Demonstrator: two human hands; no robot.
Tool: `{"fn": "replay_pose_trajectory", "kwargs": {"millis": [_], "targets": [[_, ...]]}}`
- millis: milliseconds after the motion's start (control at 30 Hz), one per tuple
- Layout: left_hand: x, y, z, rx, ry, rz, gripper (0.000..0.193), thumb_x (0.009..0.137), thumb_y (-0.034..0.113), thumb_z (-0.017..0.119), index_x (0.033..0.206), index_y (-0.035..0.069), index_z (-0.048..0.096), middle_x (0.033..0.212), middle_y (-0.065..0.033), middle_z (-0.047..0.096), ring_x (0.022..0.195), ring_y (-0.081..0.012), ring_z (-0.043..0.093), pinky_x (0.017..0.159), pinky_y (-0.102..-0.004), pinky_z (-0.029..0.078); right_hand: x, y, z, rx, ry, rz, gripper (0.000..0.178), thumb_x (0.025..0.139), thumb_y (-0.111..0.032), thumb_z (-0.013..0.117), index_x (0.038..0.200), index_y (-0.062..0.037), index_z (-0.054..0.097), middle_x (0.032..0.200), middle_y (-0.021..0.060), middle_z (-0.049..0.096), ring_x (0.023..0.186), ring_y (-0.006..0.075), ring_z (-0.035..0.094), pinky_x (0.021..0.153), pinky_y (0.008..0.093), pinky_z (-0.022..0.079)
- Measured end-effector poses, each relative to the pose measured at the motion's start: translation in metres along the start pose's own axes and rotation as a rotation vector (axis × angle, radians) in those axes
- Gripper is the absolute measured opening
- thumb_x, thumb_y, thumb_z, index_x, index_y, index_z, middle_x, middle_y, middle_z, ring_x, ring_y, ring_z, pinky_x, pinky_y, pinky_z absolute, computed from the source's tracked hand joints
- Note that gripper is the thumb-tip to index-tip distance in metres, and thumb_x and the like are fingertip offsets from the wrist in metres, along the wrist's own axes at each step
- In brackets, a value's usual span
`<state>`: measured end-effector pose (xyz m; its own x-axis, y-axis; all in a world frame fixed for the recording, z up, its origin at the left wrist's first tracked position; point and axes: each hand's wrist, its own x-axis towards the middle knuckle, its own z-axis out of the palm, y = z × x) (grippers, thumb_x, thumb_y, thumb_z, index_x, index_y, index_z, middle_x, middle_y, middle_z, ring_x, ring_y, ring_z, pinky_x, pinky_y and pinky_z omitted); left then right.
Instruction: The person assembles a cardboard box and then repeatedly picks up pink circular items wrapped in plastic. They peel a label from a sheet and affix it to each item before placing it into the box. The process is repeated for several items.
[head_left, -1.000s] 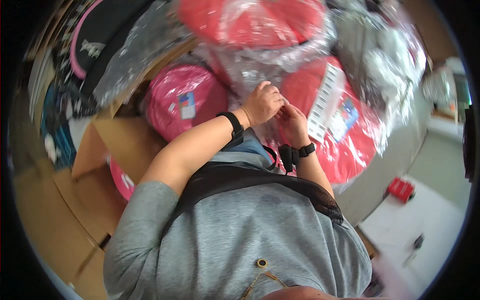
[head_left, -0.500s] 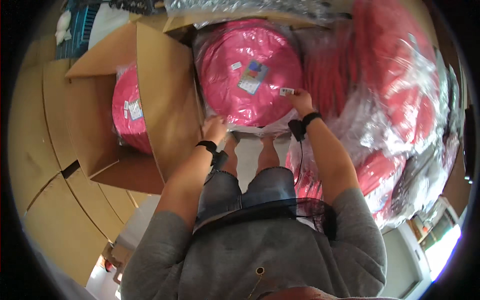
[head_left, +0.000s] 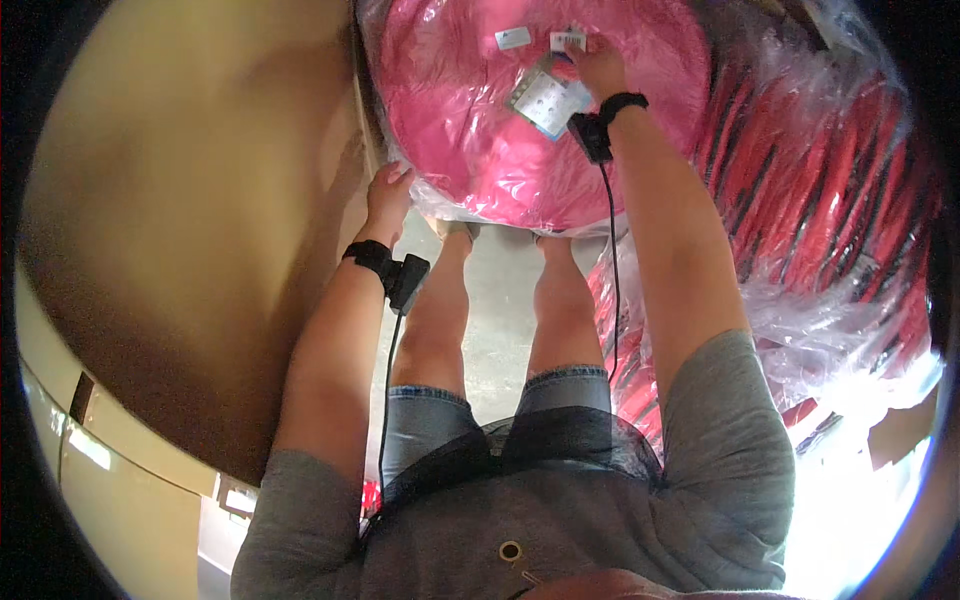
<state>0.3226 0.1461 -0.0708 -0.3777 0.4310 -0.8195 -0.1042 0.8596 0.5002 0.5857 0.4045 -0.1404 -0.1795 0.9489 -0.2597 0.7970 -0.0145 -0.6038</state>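
A large round pink item (head_left: 480, 130) in clear plastic lies in front of me, with a printed card (head_left: 548, 102) and a white sticker (head_left: 512, 38) on its top. My right hand (head_left: 600, 68) reaches over it, fingertips pinching a small white barcode label (head_left: 567, 41) just above the card, to the right of the sticker. Whether the label touches the plastic, I cannot tell. At the near left edge of the item, my left hand (head_left: 385, 203) has its fingers curled on the edge of the plastic wrap (head_left: 425, 195).
A cardboard box flap (head_left: 190, 180) fills the left side, close beside my left arm. Red items in clear plastic (head_left: 820, 190) are piled to the right. Black wrist devices with cables (head_left: 405, 283) hang from both wrists. Grey floor (head_left: 500, 300) shows between my legs.
My right hand has carried the barcode label from the item's right side to above the card. The view has moved closer to the item. My left hand stays by its near left edge.
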Motion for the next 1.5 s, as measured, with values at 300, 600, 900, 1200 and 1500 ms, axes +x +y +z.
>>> {"fn": "replay_pose_trajectory", "kwargs": {"millis": [300, 600, 900, 1200, 1500], "targets": [[0.033, -0.057, 0.007, -0.059, 0.075, -0.060, 0.044, 0.080, 0.017, 0.060, 0.118, 0.001, 0.046, 0.114, -0.0193, 0.051, 0.104, -0.0231, 0.050, 0.086, -0.0319, 0.039, 0.022, -0.016, 0.030, -0.078, -0.045, 0.003, 0.037, 0.072, -0.034, 0.062, 0.092, -0.0018, 0.060, 0.087, 0.0180, 0.062, 0.084, 0.0348, 0.059, 0.074, 0.0407, 0.047], [0.024, -0.022, 0.024, -0.058, 0.061, -0.035, 0.038, 0.080, 0.014, 0.059, 0.112, -0.002, 0.048, 0.110, -0.0163, 0.054, 0.102, -0.0227, 0.052, 0.086, -0.0302, 0.040, 0.020, -0.031, 0.029, -0.319, -0.033, 0.125, 0.054, 0.066, -0.042, 0.067, 0.105, -0.0057, 0.055, 0.102, 0.0181, 0.058, 0.094, 0.0335, 0.057, 0.079, 0.0398, 0.046], [0.035, -0.022, 0.021, 0.093, 0.082, 0.011, 0.039, 0.078, 0.012, 0.061, 0.111, -0.002, 0.045, 0.106, -0.0142, 0.055, 0.096, -0.0199, 0.053, 0.082, -0.0300, 0.041, 0.025, 0.008, -0.002, -0.101, 0.080, 0.118, 0.042, 0.068, -0.032, 0.068, 0.097, -0.0049, 0.057, 0.097, 0.0164, 0.059, 0.089, 0.0298, 0.058, 0.075, 0.0372, 0.047], [0.047, -0.024, 0.036, -0.249, -0.032, 0.019, 0.051, 0.071, 0.004, 0.063, 0.114, 0.000, 0.038, 0.109, -0.0108, 0.052, 0.099, -0.0212, 0.051, 0.086, -0.0312, 0.039, 0.015, 0.052, 0.052, 0.591, 0.009, -0.166, 0.025, 0.074, -0.012, 0.059, 0.097, -0.0013, 0.056, 0.094, 0.0112, 0.061, 0.084, 0.0228, 0.059, 0.072, 0.0322, 0.048], [0.008, 0.011, 0.041, -0.646, -0.084, -0.135, 0.053, 0.069, 0.005, 0.065, 0.116, 0.002, 0.041, 0.110, -0.0080, 0.053, 0.099, -0.0214, 0.051, 0.090, -0.0317, 0.039, -0.209, 0.097, -0.047, 0.443, 0.651, 0.642, 0.049, 0.073, -0.013, 0.065, 0.115, 0.0008, 0.043, 0.110, 0.0102, 0.050, 0.097, 0.0212, 0.049, 0.087, 0.0328, 0.038]]}}
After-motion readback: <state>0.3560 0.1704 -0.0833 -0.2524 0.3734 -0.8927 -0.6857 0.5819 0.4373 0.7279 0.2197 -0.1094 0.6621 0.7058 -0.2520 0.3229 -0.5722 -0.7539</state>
